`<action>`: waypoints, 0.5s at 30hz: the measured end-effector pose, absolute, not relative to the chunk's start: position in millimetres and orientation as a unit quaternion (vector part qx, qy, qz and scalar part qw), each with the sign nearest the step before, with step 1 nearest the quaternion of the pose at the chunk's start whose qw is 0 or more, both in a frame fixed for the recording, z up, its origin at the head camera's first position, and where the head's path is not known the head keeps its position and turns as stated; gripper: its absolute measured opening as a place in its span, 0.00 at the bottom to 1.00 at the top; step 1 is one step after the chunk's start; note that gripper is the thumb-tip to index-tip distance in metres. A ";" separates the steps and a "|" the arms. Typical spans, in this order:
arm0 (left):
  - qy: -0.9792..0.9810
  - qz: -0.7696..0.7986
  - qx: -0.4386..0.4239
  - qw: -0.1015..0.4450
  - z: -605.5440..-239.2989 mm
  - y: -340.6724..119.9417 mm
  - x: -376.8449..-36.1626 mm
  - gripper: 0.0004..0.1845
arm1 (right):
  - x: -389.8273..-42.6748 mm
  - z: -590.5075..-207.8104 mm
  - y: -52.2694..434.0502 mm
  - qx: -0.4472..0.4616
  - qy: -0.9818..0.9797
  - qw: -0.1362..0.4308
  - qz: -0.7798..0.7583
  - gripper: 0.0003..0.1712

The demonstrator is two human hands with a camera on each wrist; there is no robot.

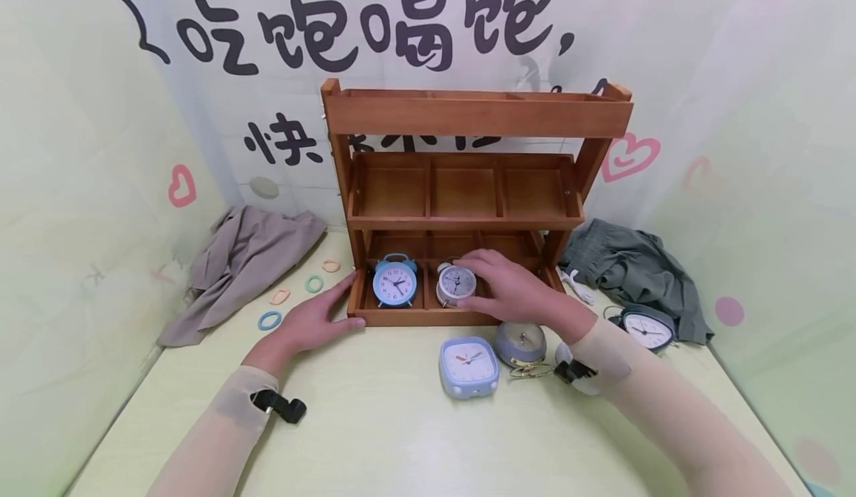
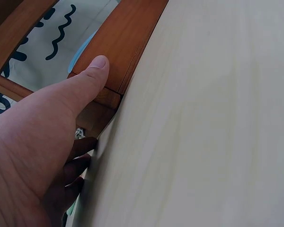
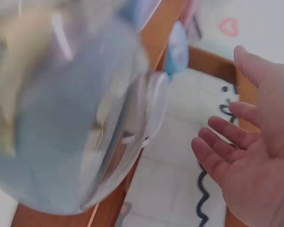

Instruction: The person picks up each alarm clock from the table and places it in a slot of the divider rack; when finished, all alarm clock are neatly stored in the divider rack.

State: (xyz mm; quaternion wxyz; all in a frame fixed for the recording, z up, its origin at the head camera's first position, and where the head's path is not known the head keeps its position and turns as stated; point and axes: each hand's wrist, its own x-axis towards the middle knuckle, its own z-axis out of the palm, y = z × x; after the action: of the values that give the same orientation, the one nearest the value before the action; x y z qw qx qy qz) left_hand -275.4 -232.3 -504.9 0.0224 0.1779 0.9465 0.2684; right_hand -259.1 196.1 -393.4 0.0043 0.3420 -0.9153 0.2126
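Note:
My left hand [image 1: 310,322] rests at the lower left corner of a brown wooden tiered shelf [image 1: 478,118]. Its thumb [image 2: 95,75] lies on the front board, the other fingers along the side. On the bottom tier stand a blue twin-bell alarm clock [image 1: 394,283] in the left compartment and a white alarm clock [image 1: 457,284] in the middle one. Around the white clock's right side is my right hand [image 1: 511,289], fingers spread. The right wrist view shows that hand [image 3: 255,151] with loose fingers and nothing gripped; a blurred round clock [image 3: 61,118] fills the foreground.
In front of the shelf sit a lavender square clock [image 1: 469,363] and a round grey-blue clock [image 1: 521,342]. A dark clock [image 1: 647,329] lies at right by a green-grey cloth [image 1: 635,267]. Several coloured rings [image 1: 270,320] and a mauve cloth [image 1: 247,259] lie left.

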 end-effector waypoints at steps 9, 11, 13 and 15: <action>0.946 0.268 0.183 0.018 -507.3 -234.7 -276.9 0.57 | -213.7 -409.8 208.4 0.410 -0.885 -0.032 0.217 0.47; 0.945 0.268 0.185 0.017 -507.1 -234.6 -276.3 0.57 | -206.2 -416.1 210.4 0.414 -0.884 -0.038 0.215 0.49; 0.945 0.267 0.189 0.014 -507.2 -234.3 -276.0 0.57 | -200.2 -421.9 212.2 0.419 -0.882 -0.043 0.209 0.51; 0.944 0.270 0.190 0.012 -507.2 -234.1 -276.1 0.57 | -195.1 -426.8 213.3 0.417 -0.885 -0.050 0.203 0.53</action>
State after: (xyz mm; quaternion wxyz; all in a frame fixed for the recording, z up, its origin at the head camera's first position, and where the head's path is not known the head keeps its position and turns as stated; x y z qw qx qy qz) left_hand -276.1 -234.1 -507.2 0.0120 0.1896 0.9441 0.2695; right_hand -195.1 213.3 -426.8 -0.0499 0.4167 -0.8846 0.2033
